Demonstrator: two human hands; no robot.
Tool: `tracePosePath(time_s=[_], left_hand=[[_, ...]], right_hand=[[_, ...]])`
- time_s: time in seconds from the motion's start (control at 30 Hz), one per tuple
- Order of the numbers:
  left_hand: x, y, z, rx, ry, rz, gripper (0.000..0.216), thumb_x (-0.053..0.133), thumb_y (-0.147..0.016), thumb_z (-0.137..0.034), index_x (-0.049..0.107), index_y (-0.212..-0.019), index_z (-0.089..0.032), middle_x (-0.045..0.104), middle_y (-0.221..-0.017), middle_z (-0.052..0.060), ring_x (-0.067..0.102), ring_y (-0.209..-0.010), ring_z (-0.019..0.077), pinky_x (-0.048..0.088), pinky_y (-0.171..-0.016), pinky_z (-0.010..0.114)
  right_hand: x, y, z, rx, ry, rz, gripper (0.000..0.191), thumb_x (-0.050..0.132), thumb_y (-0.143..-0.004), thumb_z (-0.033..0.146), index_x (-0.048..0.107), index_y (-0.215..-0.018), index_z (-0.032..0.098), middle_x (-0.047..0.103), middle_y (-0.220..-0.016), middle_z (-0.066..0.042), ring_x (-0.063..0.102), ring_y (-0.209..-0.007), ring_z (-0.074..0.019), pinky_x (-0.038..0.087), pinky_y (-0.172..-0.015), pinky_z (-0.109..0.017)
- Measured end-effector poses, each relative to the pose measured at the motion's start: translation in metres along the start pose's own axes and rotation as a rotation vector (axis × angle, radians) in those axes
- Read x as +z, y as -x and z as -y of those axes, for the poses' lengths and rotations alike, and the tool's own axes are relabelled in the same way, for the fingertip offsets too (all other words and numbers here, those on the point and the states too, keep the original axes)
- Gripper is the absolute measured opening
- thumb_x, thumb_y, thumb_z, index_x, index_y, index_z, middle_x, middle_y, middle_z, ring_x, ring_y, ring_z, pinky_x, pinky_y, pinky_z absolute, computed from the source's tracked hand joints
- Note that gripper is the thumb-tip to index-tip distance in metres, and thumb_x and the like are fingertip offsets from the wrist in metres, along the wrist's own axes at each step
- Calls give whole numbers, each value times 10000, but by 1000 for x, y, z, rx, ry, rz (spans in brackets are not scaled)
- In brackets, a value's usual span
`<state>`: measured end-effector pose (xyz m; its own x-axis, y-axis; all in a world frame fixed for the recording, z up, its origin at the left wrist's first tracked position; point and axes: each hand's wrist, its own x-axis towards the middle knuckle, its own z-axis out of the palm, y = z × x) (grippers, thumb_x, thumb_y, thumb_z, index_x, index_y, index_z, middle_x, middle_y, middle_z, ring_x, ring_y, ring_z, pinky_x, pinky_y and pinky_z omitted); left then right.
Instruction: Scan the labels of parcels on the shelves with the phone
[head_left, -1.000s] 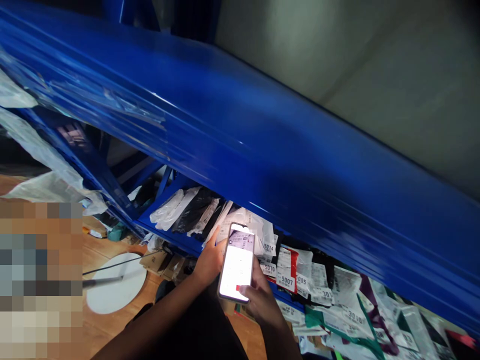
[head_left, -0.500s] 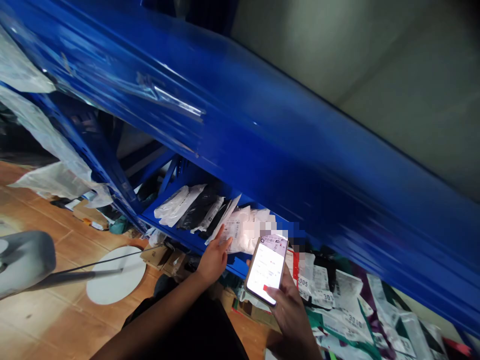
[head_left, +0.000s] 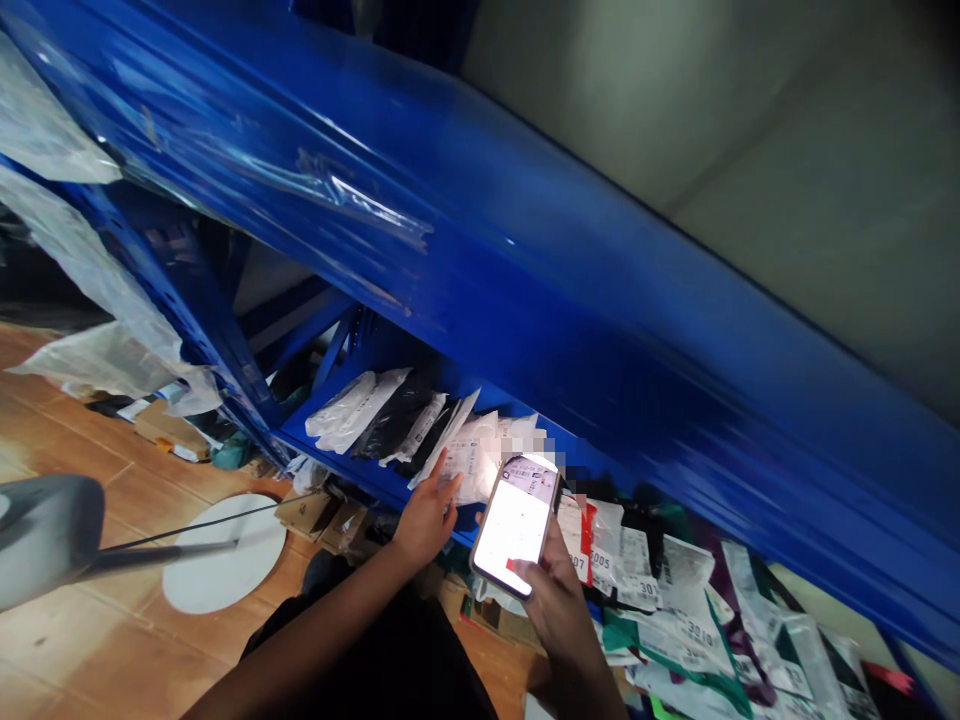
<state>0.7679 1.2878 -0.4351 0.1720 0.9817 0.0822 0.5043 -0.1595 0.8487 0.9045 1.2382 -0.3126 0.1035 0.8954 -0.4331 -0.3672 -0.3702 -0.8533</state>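
My right hand [head_left: 551, 600] grips a lit smartphone [head_left: 514, 523] with its screen facing me, thumb resting on the lower edge of the screen. My left hand [head_left: 429, 512] reaches toward the blue shelf [head_left: 360, 475], fingers stretched out and touching a white plastic parcel [head_left: 469, 460] in a row of bagged packages. Black and white bags [head_left: 382, 410] lie to the left of that parcel. Parcels with numbered labels [head_left: 637, 580] hang along the shelf to the right of the phone.
A wide blue shelf beam [head_left: 525, 260] runs diagonally overhead. A white round base with a pole [head_left: 225, 550] stands on the wooden floor at left, beside a grey object [head_left: 45, 535]. Cardboard boxes [head_left: 322, 515] and loose plastic [head_left: 97, 290] lie under the rack.
My left hand let go of the phone and reached to the white parcels on the shelf. The phone shifted right, then slightly back left, held by my right hand alone.
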Motion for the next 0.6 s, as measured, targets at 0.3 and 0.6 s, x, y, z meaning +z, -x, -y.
tracePosePath(time_s=[0.3, 0.6], left_hand=[[2, -1, 6, 28, -49, 23, 503, 410, -791, -78, 515, -1269, -194, 287, -1519, 102, 400, -1315, 262, 375, -1066, 439], [-6, -4, -2, 0, -34, 45, 486, 439, -800, -112, 539, -1273, -163, 363, -1476, 121, 291, -1380, 254, 307, -1100, 359]], right_hand=[[8, -10, -12, -52, -21, 54, 908, 695, -578, 92, 322, -1382, 290, 712, -1125, -14, 646, -1023, -281, 517, -847, -386], [23, -13, -15, -23, -145, -1, 1007, 772, -530, 116, 277, -1388, 297, 755, -981, 0, 690, -870, -300, 547, -656, -359]])
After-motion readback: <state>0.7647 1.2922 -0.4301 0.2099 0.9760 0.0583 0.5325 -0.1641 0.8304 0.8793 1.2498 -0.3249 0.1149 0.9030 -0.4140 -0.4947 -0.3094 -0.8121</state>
